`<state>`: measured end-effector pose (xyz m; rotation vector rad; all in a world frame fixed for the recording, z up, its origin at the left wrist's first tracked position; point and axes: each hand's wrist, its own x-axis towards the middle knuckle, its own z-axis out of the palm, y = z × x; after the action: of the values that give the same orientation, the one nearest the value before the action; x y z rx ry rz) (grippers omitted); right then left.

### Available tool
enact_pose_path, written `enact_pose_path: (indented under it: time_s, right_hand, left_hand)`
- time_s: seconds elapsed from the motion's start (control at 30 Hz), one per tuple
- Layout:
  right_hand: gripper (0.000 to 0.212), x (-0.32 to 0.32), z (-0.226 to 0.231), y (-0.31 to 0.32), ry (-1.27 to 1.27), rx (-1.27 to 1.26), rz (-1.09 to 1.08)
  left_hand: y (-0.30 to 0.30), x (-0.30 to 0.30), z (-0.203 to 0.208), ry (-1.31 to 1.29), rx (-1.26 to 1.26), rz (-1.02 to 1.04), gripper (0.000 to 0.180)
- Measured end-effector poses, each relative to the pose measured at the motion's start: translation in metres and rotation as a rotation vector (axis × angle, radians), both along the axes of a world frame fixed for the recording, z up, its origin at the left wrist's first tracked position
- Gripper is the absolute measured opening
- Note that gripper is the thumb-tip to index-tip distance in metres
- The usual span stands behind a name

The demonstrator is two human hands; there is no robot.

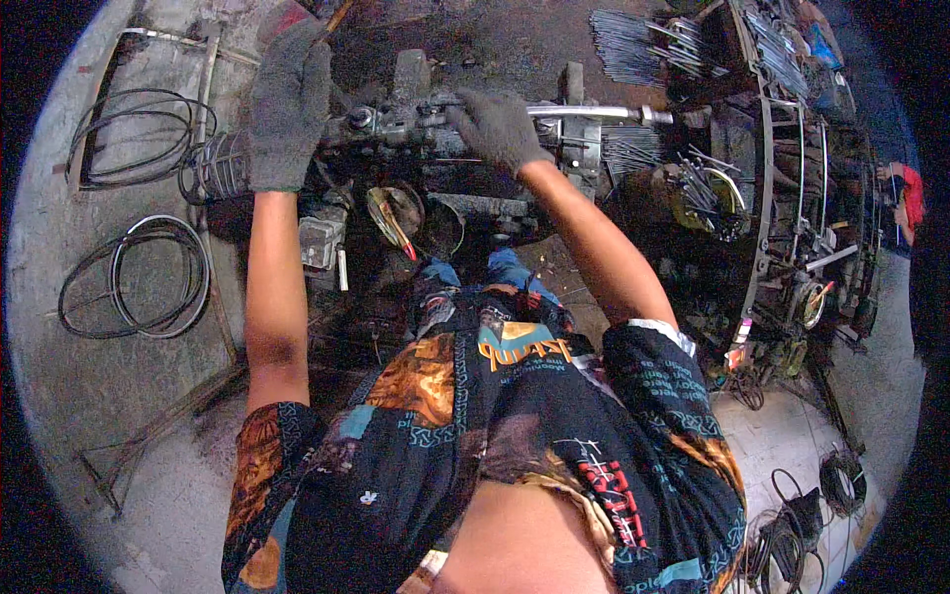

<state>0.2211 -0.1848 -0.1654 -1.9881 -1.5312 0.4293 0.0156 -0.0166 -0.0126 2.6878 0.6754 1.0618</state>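
Observation:
A long dark metal machine (396, 148) with shafts and clamps lies across the bench in front of me, and both my hands are at it in dark grey gloves. My left hand (287, 119) reaches over the machine's left end, beside a coil of dark wire (220, 168); its fingers are blurred. Over the middle of the machine, my right hand (500, 129) points left with its fingers bent down onto a part that the glove hides. A pale metal bar (594, 112) runs rightward from behind that hand.
Bundles of thin metal rods (623, 48) lie at the far right. A round container of rods (714, 198) stands nearer, beside a metal rack (767, 198). Loops of cable (163, 277) lie on the left floor. A bowl holding a brush-like tool (396, 213) sits below the machine. Another person (905, 198) is at far right.

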Motion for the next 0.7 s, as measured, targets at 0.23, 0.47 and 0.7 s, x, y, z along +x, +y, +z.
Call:
enact_pose_path:
  time_s: [0.23, 0.47, 0.7]
  right_hand:
    - [0.043, 0.004, 0.021, -0.121, -0.257, 0.063, 0.235]
    - [0.048, 0.065, 0.026, -0.124, -0.229, -0.053, -0.181]
    - [0.051, 0.068, -0.001, -0.051, 0.049, -0.161, -0.359]
  left_hand:
    - [0.008, 0.003, -0.017, -0.067, 0.042, -0.008, 0.028]
    - [0.011, 0.003, -0.023, -0.115, 0.055, -0.039, 0.028]
    - [0.015, 0.003, -0.024, -0.098, 0.091, -0.027, 0.024]
